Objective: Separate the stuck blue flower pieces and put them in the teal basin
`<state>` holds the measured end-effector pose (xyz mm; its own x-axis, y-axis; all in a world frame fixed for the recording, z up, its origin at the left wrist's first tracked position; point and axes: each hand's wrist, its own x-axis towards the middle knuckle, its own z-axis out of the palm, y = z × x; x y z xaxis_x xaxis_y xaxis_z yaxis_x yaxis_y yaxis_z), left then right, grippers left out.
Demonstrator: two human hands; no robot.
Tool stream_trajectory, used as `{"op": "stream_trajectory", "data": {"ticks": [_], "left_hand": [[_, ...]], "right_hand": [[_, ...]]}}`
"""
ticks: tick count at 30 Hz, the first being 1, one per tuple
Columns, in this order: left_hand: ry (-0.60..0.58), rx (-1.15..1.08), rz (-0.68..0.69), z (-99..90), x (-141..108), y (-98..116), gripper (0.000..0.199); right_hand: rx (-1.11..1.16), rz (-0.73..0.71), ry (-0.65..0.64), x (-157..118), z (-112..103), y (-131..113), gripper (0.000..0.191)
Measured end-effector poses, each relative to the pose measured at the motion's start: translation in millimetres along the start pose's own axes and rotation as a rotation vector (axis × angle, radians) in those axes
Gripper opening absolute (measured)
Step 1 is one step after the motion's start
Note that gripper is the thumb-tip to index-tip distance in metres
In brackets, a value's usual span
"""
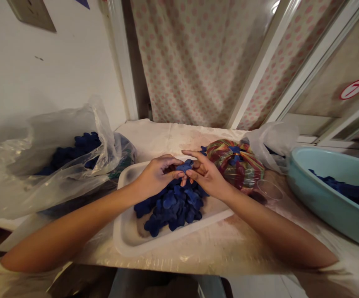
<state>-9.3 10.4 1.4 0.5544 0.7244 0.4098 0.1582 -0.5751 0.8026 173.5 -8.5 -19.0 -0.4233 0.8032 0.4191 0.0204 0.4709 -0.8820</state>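
Between my two hands is a small blue flower-shaped piece [184,166], pinched by the fingertips of both. My left hand [158,173] grips its left side, and my right hand [208,173] grips its right side with the index finger raised above it. Right below lies a heap of similar blue flower pieces [174,205] in a white plastic tray [129,244]. Both hands hang over the tray's far part. The fingers partly cover the held piece, so its full outline is hidden.
A clear plastic bag [20,178] with blue pieces stands at left. Behind my right hand sits a striped round bundle [235,165] topped with blue pieces, near a clear round lid [270,190]. A light blue basin [328,207] holding blue pieces is at right. A dotted curtain [191,62] hangs behind.
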Motion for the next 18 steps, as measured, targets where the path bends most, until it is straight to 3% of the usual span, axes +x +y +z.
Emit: {"op": "stream_trajectory", "data": {"ticks": [3, 7, 11, 14, 18], "left_hand": [[0.046, 0.125, 0.062, -1.0, -1.1, 0.3, 0.014], [-0.004, 0.233, 0.175, -1.2, -1.7, -3.3, 0.015], [-0.073, 0.310, 0.293, -0.3, -2.6, -4.6, 0.020], [-0.087, 0.325, 0.316, -0.4, -4.2, -1.4, 0.022], [-0.158, 0.229, 0.274, -1.1, -6.6, 4.8, 0.026]], "right_hand": [[-0.055, -0.044, -0.010, -3.2, 0.8, -2.0, 0.042], [-0.422, -0.101, 0.106, -5.4, 1.8, -6.1, 0.029], [-0.595, -0.126, 0.029, -4.6, 2.7, -11.8, 0.016], [-0.553, -0.161, -0.048, -3.6, 3.1, -12.3, 0.027], [-0.322, -0.177, -0.106, -3.5, 3.0, -8.5, 0.039]]}}
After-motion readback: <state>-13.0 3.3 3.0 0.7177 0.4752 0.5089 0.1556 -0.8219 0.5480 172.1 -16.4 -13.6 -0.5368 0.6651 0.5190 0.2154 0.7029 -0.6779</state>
